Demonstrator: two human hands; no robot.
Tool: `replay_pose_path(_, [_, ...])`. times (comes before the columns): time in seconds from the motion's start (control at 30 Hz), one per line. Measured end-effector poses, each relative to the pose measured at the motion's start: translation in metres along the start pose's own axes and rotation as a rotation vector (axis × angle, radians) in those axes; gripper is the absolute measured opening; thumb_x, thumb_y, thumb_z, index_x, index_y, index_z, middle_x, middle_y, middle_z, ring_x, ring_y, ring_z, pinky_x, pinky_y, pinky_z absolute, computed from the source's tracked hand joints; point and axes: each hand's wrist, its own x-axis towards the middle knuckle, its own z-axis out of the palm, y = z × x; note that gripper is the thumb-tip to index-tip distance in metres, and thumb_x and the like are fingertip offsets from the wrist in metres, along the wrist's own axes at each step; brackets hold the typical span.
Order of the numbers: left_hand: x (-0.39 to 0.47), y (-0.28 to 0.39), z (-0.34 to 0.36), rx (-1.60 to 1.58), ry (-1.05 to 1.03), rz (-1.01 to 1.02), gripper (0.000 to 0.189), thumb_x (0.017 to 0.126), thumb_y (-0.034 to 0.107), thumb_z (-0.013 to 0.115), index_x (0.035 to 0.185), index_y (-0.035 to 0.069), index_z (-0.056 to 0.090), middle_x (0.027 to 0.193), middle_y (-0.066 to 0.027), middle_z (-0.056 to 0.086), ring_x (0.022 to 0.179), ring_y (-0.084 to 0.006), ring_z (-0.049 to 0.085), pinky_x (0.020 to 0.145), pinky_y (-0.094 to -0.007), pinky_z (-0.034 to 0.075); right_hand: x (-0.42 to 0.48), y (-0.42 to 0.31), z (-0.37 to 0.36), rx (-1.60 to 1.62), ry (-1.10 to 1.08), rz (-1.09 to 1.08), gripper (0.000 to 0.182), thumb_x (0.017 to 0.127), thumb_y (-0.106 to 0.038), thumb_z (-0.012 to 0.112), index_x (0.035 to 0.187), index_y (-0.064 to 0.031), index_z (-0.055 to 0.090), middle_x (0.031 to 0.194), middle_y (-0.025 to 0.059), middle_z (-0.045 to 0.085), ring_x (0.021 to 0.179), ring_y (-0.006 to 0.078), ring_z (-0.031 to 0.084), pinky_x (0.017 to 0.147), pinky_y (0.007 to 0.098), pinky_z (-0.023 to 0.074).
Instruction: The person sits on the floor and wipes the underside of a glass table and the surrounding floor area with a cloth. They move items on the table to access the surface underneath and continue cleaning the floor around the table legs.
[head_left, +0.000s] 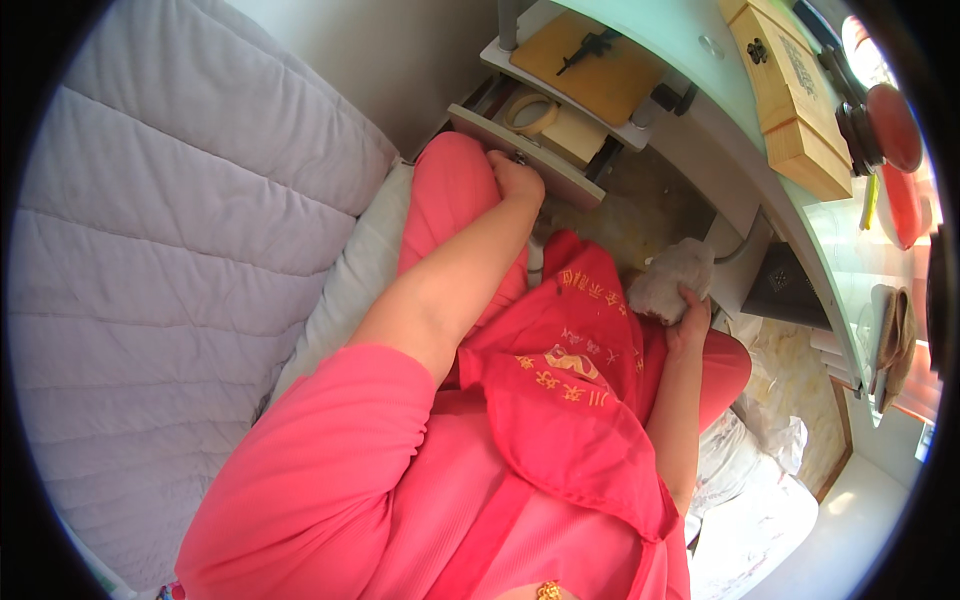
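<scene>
My left hand (516, 176) is at the front of a pulled-out desk drawer (555, 166), its fingers at the small metal fitting there. Inside the drawer lie a roll of tape (553, 118) and a pale box-like thing (574, 139). My right hand (691, 319) grips a light grey, fluffy cloth (677, 274) above my right knee. A red apron (570, 420) with yellow writing covers my lap. How my left fingers sit on the drawer is partly hidden.
Above the drawer, a shelf (491, 56) holds an orange-brown board (547, 56) with a small black toy rifle (589, 49). The glass desktop (825, 232) curves along the right, bearing a wooden box (795, 97). A quilted grey cover (180, 262) lies left; a dark box (784, 289) stands beneath the desk.
</scene>
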Motion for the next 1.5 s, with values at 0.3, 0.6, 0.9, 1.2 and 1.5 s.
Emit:
replay_pose_path(0.3, [0.002,-0.014,-0.006,-0.266,-0.08,0.059,0.029,0.077,-0.007,0.049,0.1,0.007,0.041,0.091,-0.01,0.052,0.084,-0.0213,0.052,0.075,-0.0315,0.042,0.001,0.0,-0.001,-0.002,-0.005,0.004,0.052,0.073,0.006,0.057,0.123,-0.0023,0.043,0.117,0.0133,0.053,0.106,0.0299,0.053,0.088,0.0402,0.0471])
replay_pose_path(0.6, [-0.003,-0.01,-0.006,-0.241,-0.058,-0.02,0.028,0.077,-0.003,0.051,0.102,0.008,0.042,0.097,-0.0116,0.053,0.087,-0.0233,0.053,0.078,-0.0335,0.042,-0.004,-0.004,0.005,-0.019,-0.032,0.022,0.053,0.075,0.005,0.055,0.125,-0.0019,0.041,0.119,0.0146,0.051,0.109,0.0315,0.052,0.089,0.0421,0.0471])
replay_pose_path(0.9, [-0.02,0.013,-0.023,-0.312,-0.12,-0.151,0.034,0.079,0.001,0.053,0.112,0.006,0.044,0.101,-0.011,0.054,0.089,-0.0234,0.053,0.077,-0.0341,0.043,-0.001,-0.001,0.003,-0.013,-0.039,0.039,0.052,0.076,0.004,0.055,0.125,-0.0015,0.04,0.12,0.0151,0.051,0.108,0.0317,0.052,0.088,0.0421,0.0476])
replay_pose_path(1.2, [-0.09,0.005,-0.063,-0.213,-0.725,0.147,0.016,0.078,-0.001,0.052,0.093,0.001,0.059,0.095,-0.0134,0.059,0.091,-0.0234,0.055,0.074,-0.0341,0.045,0.0,0.004,0.001,-0.003,-0.057,0.022,0.047,0.076,0.006,0.054,0.121,0.0003,0.042,0.116,0.0154,0.053,0.104,0.0309,0.054,0.086,0.0411,0.0489])
replay_pose_path(1.5, [-0.024,0.075,-0.049,0.479,-0.51,1.252,0.014,0.081,0.015,0.055,0.082,0.003,0.062,0.078,-0.0169,0.062,0.073,-0.0346,0.06,0.067,-0.0444,0.048,-0.005,0.002,0.006,-0.008,0.005,0.016,0.045,0.074,0.006,0.055,0.118,0.0006,0.046,0.112,0.0141,0.056,0.1,0.0288,0.057,0.084,0.0384,0.0495])
